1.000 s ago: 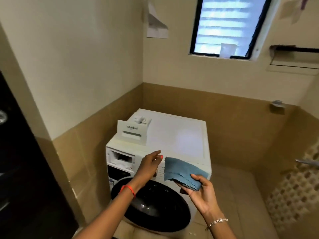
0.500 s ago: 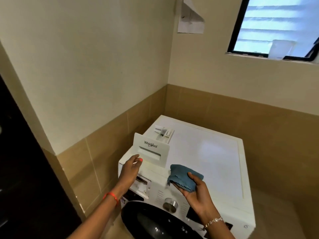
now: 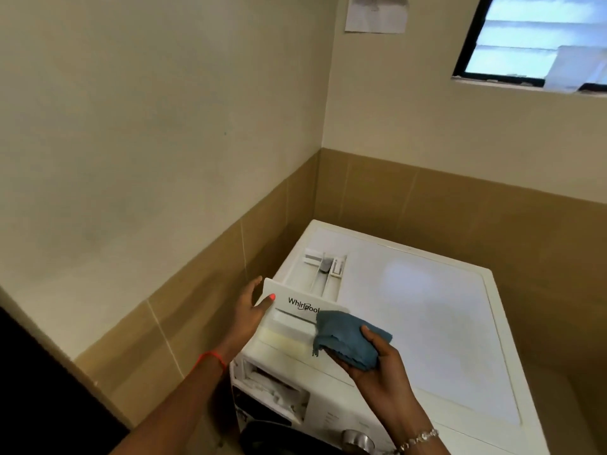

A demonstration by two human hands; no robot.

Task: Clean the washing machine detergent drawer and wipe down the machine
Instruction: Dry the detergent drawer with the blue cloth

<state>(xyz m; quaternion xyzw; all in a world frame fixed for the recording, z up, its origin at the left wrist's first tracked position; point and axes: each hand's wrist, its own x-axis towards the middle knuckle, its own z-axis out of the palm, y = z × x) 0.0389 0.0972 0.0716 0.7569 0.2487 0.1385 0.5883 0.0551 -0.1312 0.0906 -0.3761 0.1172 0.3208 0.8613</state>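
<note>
1. Washing machine [image 3: 443, 323]: white front-loader, flat glossy top, boxy, set in a tiled corner.
2. Detergent drawer [image 3: 295, 318]: white plastic w/ ribbed compartments, out of the machine, lying on the top at front-left.
3. Drawer slot [image 3: 272, 387]: open rectangular cavity, front panel, top-left.
4. Right hand [image 3: 377, 372]: fingers curled round the cloth.
5. Left hand [image 3: 251, 311]: thumb + fingers clamp the drawer fascia's left edge.
6. Cloth [image 3: 345, 339]: blue, soft, bunched, wavy hem, at the fascia's right end; contact unclear.
7. Knob [image 3: 358, 440]: round, metallic.
</note>
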